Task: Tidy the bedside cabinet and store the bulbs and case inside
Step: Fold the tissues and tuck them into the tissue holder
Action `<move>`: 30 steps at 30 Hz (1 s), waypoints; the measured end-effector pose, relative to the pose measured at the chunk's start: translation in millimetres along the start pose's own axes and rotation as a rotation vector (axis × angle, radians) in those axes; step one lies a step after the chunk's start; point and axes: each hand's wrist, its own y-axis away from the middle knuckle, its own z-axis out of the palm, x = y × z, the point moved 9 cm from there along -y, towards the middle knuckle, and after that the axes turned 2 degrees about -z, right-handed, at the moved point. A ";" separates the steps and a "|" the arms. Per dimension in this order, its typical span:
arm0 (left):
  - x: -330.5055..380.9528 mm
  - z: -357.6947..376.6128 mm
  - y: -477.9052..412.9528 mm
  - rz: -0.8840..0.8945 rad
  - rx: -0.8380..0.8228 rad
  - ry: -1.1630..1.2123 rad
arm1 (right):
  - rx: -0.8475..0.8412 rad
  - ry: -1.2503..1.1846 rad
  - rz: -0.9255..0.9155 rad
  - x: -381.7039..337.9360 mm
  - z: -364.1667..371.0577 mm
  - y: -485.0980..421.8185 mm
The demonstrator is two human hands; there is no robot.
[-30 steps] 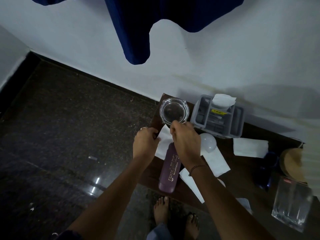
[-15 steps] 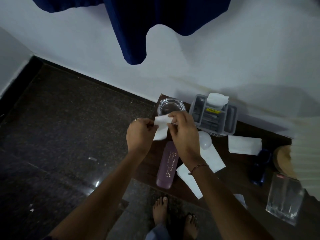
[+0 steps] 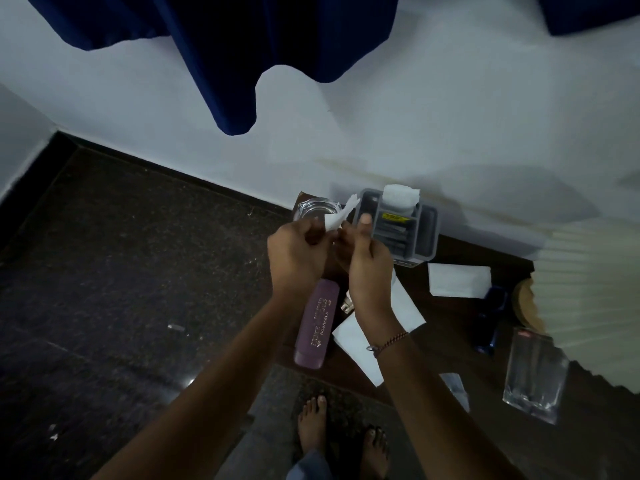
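Head view. A dark wooden cabinet top point(image 3: 450, 344) stands against a white wall point(image 3: 433, 109), beside a dark speckled stone floor point(image 3: 121, 271). A blue curtain point(image 3: 277, 46) hangs above.

Both hands are raised over the top's left end. The left hand point(image 3: 298, 252) pinches a crumpled white tissue point(image 3: 341, 216). The right hand point(image 3: 369, 271) curls its fingers on the same tissue, thumb raised.

The purple case point(image 3: 317, 323) lies lengthwise along the left side, its near end at the front edge. The bulb point(image 3: 347, 304) lies just beside it, mostly hidden by the right hand, with only its metal base showing.

A glass ashtray point(image 3: 308, 209) and a grey organiser point(image 3: 427, 233) sit at the wall. A flat napkin point(image 3: 459, 280), a glass tumbler point(image 3: 535, 379) and a pleated lampshade point(image 3: 588, 289) occupy the right.
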 end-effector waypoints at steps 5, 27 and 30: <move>20.1 22.5 8.4 -0.005 -0.082 0.077 | -0.018 -0.146 0.039 -5.9 -12.9 -1.2; 24.4 82.5 -18.6 -0.346 -0.412 0.429 | -0.127 -0.262 0.102 1.2 -19.5 -48.9; 18.0 87.7 -18.1 -0.375 -0.413 0.437 | -0.123 -0.280 0.128 10.8 -18.0 -51.8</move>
